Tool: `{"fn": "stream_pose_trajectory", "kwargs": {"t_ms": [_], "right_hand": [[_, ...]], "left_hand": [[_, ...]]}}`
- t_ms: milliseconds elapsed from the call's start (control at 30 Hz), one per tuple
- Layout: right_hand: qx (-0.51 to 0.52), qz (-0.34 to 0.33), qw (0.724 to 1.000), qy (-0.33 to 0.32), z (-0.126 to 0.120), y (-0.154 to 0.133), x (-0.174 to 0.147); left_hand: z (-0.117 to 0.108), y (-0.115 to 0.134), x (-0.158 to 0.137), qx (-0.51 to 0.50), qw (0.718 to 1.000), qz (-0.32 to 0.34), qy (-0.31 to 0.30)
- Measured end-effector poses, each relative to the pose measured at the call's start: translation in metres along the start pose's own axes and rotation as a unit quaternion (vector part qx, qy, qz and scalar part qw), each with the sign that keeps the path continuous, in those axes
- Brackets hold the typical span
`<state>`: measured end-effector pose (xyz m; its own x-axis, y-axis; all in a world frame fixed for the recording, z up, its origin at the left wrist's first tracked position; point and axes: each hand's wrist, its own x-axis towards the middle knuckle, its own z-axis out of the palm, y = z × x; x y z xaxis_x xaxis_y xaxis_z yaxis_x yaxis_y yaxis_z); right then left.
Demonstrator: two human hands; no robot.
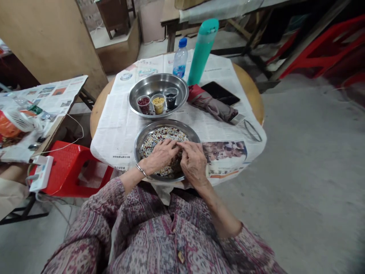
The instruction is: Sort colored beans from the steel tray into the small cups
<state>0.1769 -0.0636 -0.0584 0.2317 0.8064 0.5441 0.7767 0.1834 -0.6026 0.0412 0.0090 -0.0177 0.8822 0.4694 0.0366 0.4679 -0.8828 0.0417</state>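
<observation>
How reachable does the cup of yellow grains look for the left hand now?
Likely yes: between the left hand and the cup of yellow grains, only low bowl rims seem in the way.

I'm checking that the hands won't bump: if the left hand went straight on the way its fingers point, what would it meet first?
Probably the right hand, just ahead of the left hand over the mixed grains in the near bowl. Whether they already touch is unclear.

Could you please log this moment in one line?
left hand: over mixed grains; right hand: likewise; rear bowl: holds three cups
</observation>
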Motion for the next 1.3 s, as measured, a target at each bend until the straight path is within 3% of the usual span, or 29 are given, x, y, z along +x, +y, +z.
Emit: {"fn": "stream_pose_trajectory", "kwargs": {"t_ms": [167,267,567,700,867,1033,1133,1300], "right_hand": [[-0.004,-0.011,1.000,-0.012,0.000,-0.002,0.001],[-0.019,-0.003,0.999,-0.035,-0.001,-0.004,0.001],[-0.060,-0.009,0.994,-0.090,-0.002,-0.005,0.001],[-0.089,-0.027,0.988,-0.121,-0.006,-0.004,0.002],[-0.099,-0.125,0.966,-0.204,-0.012,-0.019,0.003],[-0.052,-0.245,0.909,-0.334,0.000,-0.034,0.008],[-0.082,-0.221,0.919,-0.315,0.007,-0.024,0.018],[-0.177,-0.109,0.954,-0.218,0.004,0.003,0.038]], "left_hand": [[-0.012,-0.017,-0.014,-0.009,0.997,-0.074,-0.001],[-0.013,-0.021,-0.037,-0.038,0.996,-0.079,0.016],[0.001,-0.015,-0.079,-0.097,0.970,-0.063,0.213],[0.010,-0.010,-0.089,-0.109,0.956,-0.065,0.264],[0.024,-0.006,-0.097,-0.098,0.951,-0.077,0.281],[0.026,-0.006,-0.098,-0.093,0.952,-0.082,0.279],[0.027,-0.006,-0.098,-0.095,0.952,-0.082,0.280],[0.030,-0.007,-0.099,-0.096,0.953,-0.085,0.276]]}}
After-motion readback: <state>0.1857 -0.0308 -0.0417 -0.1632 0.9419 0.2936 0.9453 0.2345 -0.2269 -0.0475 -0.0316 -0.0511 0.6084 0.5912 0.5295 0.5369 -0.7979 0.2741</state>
